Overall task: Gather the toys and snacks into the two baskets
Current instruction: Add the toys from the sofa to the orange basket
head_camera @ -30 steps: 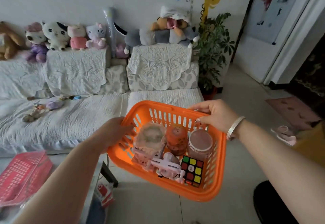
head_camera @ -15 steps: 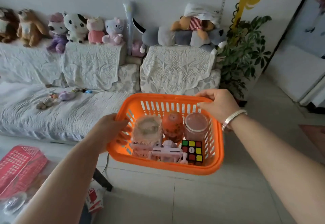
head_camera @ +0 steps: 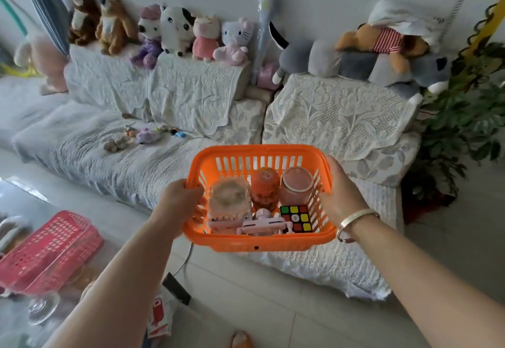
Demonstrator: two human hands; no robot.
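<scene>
Head view, centre frame: the left hand (head_camera: 179, 197) and right hand (head_camera: 338, 192) each curl around a side rim of the orange basket (head_camera: 259, 241), carried above the sofa's (head_camera: 131, 172) front edge. It already holds a puzzle cube (head_camera: 295, 218) and snack tubs. Small toys (head_camera: 146, 136) remain on the seat, centre left; the pink basket (head_camera: 49, 249) lies at lower left. Open cushion beneath the orange basket leaves room to set it down.

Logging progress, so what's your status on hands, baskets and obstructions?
Both hands, left hand and right hand, grip orange basket, loaded. Pink basket lies on the table. Small toys on sofa. Nothing blocking.
</scene>
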